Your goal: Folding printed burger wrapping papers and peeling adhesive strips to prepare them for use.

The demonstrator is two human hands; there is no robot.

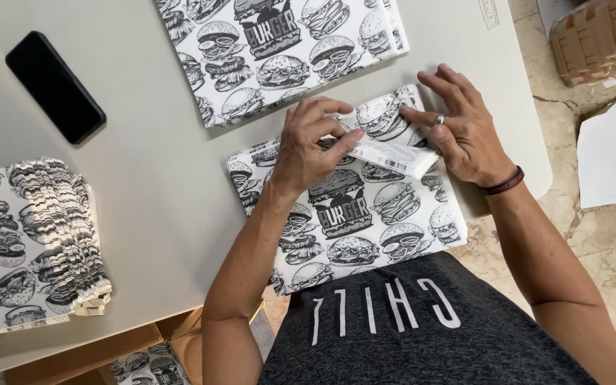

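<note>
The person is partway through folding a printed paper sheet [351, 221], white with black burger drawings, which lies on the near edge of the pale table [158, 178] and overhangs it toward the body. The left hand [311, 146] pinches the folded-over strip [393, 153] at the sheet's far end between thumb and curled fingers, closed on the paper, while the right hand [465, 135] lies flat with fingers spread, pressing the fold's right corner down rather than gripping. The crease looks started but not yet run flat; the next move seems to call for a firm slide along the fold while the other hand keeps the sheet from slipping off the table edge. Room is tight ahead, where a stack of flat sheets [279, 50] lies just beyond the hands. To the left there is bare tabletop before a pile of folded pieces [30, 242] and a black phone [55, 85].
</note>
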